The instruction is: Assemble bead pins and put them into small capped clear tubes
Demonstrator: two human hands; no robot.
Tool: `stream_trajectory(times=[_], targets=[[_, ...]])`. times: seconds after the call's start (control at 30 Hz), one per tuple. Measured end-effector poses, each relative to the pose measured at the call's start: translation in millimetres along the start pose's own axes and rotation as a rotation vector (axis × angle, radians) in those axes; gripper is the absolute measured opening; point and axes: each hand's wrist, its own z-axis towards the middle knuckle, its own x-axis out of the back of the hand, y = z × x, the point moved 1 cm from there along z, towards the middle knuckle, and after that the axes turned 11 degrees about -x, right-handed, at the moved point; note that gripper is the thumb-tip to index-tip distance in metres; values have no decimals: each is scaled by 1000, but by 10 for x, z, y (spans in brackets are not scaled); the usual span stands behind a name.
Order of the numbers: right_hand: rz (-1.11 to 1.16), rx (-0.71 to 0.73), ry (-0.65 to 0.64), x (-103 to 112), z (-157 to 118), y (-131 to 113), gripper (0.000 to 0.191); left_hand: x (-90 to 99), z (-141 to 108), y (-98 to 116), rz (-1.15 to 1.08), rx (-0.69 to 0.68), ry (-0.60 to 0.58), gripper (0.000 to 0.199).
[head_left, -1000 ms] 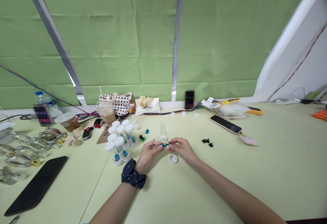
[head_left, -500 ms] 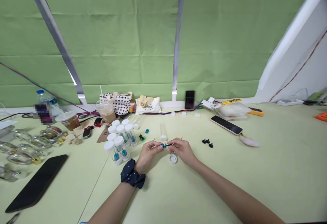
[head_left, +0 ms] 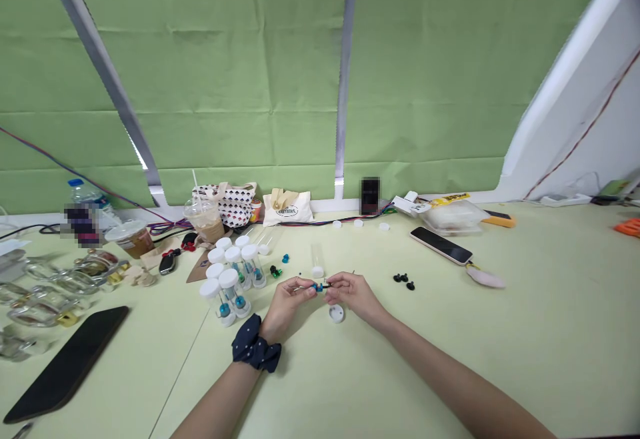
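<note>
Between my hands is a small blue plastic piece (head_left: 318, 287) with a thin dark rod. My left hand (head_left: 289, 303) pinches the blue piece between thumb and finger. The dark rod end is gripped by the fingertips of my right hand (head_left: 353, 294). Just below my right fingertips lies a round white cap (head_left: 337, 313) on the table. A clear tube with a white cap (head_left: 317, 270) lies behind my hands. To the left stand several clear tubes with white caps (head_left: 229, 279) and blue parts inside.
Small black parts (head_left: 403, 279) lie right of my hands, near a phone (head_left: 441, 245). Green and black bits (head_left: 275, 271) and a blue bit (head_left: 285, 258) are left of the tube. Drink cups (head_left: 205, 221) and a dark tablet-like slab (head_left: 67, 362) sit further left.
The view has shifted slightly, so the table things appear a little further left. Both hands keep their hold on the blue piece and rod, with little visible movement.
</note>
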Motion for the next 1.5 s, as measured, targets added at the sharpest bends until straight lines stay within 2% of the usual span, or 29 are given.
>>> stream_trajectory(times=[0.2,0.37,0.47,0.63,0.8,0.9,1.1,1.2,1.33,1.5], targets=[[-113,-129,15,-15,-16,-17,53,-20,-4,9,-22,7,-60,14],[-166,-167,33,5,16,27,62,-40,-5,19,-11,1,-60,17],[-135,-170,-14,21,8,10,61,-48,-4,46,14,-15,-50,14],[-162,-168,-129,-11,-55,-72,49,-50,-7,83,34,-40,-35,14],[-176,-164,8,-60,-84,-108,45,-50,-15,67,23,-10,-32,16],[-164,-118,23,-58,-61,-83,44,-46,-16,46,23,-1,-27,19],[-267,-226,63,-13,4,17,62,-58,-21,37,22,8,-67,19],[-245,-122,64,4,-30,-49,51,-58,-18,44,36,-3,-54,17],[-248,62,-59,20,-95,-169,42,-47,-19,36,14,13,-52,17],[-228,28,-98,36,-58,-112,38,-26,-34,-4,-2,86,-52,22]])
